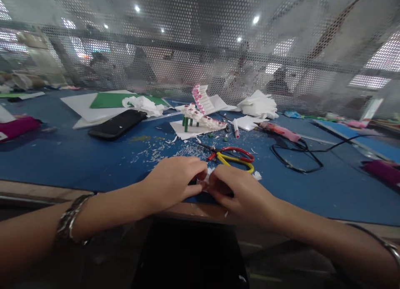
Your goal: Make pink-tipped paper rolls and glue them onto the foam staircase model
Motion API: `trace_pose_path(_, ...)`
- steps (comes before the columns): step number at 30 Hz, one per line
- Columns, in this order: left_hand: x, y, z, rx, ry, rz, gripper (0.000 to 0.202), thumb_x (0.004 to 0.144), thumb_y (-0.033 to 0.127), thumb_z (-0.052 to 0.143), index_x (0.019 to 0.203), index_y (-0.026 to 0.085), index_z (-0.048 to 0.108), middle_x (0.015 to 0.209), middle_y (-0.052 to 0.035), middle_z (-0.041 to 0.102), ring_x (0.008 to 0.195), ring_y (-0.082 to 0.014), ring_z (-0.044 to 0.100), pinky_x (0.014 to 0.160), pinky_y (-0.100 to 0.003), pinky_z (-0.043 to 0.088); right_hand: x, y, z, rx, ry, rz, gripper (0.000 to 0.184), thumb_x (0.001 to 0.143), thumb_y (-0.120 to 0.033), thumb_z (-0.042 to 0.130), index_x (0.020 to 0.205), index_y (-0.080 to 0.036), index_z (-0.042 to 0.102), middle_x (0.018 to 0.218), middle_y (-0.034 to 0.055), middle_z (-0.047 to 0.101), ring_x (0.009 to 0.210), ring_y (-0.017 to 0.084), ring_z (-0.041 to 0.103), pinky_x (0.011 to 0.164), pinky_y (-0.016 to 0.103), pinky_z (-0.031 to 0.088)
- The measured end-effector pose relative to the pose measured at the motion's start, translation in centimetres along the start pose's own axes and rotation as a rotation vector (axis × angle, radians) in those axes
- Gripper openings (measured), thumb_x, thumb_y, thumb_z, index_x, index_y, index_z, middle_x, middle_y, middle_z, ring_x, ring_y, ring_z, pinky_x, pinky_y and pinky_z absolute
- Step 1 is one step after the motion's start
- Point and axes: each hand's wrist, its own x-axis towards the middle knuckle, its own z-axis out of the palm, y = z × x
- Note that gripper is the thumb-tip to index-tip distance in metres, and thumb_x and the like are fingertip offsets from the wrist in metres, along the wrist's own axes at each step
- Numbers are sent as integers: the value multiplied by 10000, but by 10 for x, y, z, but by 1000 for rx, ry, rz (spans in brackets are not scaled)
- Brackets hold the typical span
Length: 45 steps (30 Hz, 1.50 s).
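My left hand [175,178] and my right hand [237,191] meet at the near edge of the blue table [78,160]. Both have their fingers curled and pinched together on a small white piece of paper [206,177] held between them. Most of the paper is hidden by the fingers. Just beyond my right hand lie scissors with red and yellow handles [234,157]. White paper scraps [162,151] are scattered in front of my left hand.
A white and pink paper model on green legs [201,114] stands on a white sheet mid-table. A black phone [117,124] lies to the left, a pink glue gun [279,131] with a black cord [300,158] to the right. Perforated metal screen [200,43] behind.
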Motion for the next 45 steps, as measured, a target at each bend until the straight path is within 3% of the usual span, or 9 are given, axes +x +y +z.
trace_pose_path(4, 2, 1, -1, 15, -4, -6, 49, 752, 193, 492, 718, 177, 523, 669, 26, 576, 585, -116, 516, 512, -205, 326, -4, 3, -3, 43, -38, -58, 71, 784, -131, 446, 739, -155, 495, 687, 7, 525, 612, 95, 455, 561, 198, 354)
trace_pose_path(8, 3, -5, -6, -34, -95, 165, 61, 760, 175, 492, 743, 178, 551, 751, 16, 589, 681, -118, 531, 590, -205, 359, -3, 8, -7, 63, -132, -146, 141, 818, -172, 446, 876, -152, 572, 868, 62, 575, 781, 130, 525, 666, 240, 403)
trace_pose_path(11, 2, -10, -11, -120, -158, 225, 110, 747, 187, 525, 847, 175, 569, 845, -1, 590, 760, -120, 538, 666, -201, 382, 0, 8, -9, 59, -155, -113, 104, 788, -160, 498, 836, -137, 588, 839, 60, 593, 779, 134, 536, 678, 246, 406)
trace_pose_path(15, 2, -13, -12, -170, -149, 171, 218, 745, 241, 559, 949, 164, 567, 880, -22, 595, 789, -133, 536, 695, -218, 392, 2, 4, -9, 33, -139, -30, 55, 757, -167, 534, 778, -136, 573, 735, 26, 580, 673, 109, 501, 609, 222, 370)
trace_pose_path(20, 4, -12, -7, -208, -121, 91, 128, 759, 245, 535, 764, 135, 600, 792, -32, 592, 742, -139, 536, 677, -237, 405, 1, -4, -5, -5, -74, 68, 105, 749, -245, 535, 726, -143, 535, 679, 6, 505, 605, 95, 416, 548, 210, 301)
trace_pose_path(26, 2, -11, -7, -291, -147, 107, 85, 757, 178, 530, 749, 145, 608, 850, -28, 581, 798, -133, 540, 741, -236, 401, 3, -3, -1, 79, -81, 62, 82, 740, -136, 489, 662, -144, 514, 663, -3, 489, 608, 85, 417, 561, 200, 299)
trace_pose_path(35, 3, -9, -2, -230, -116, 91, 112, 774, 185, 503, 727, 127, 587, 798, -33, 561, 742, -136, 521, 678, -237, 392, 1, -5, 2, 52, -23, 61, 120, 704, -104, 463, 591, -142, 459, 621, -13, 439, 587, 79, 391, 542, 197, 281)
trace_pose_path(39, 6, -8, -1, -195, -131, 83, 87, 759, 174, 515, 726, 126, 580, 794, -34, 550, 745, -143, 510, 666, -239, 391, 2, -4, 3, 47, 3, 85, 74, 649, -79, 504, 675, -139, 469, 615, -27, 453, 558, 71, 367, 513, 188, 265)
trace_pose_path(45, 7, -12, -5, -195, -131, 155, 54, 754, 141, 504, 756, 140, 558, 758, -7, 540, 706, -121, 500, 639, -214, 379, 1, -2, -5, -41, -93, -23, 86, 766, -168, 484, 739, -145, 562, 726, 24, 526, 656, 106, 444, 577, 222, 312)
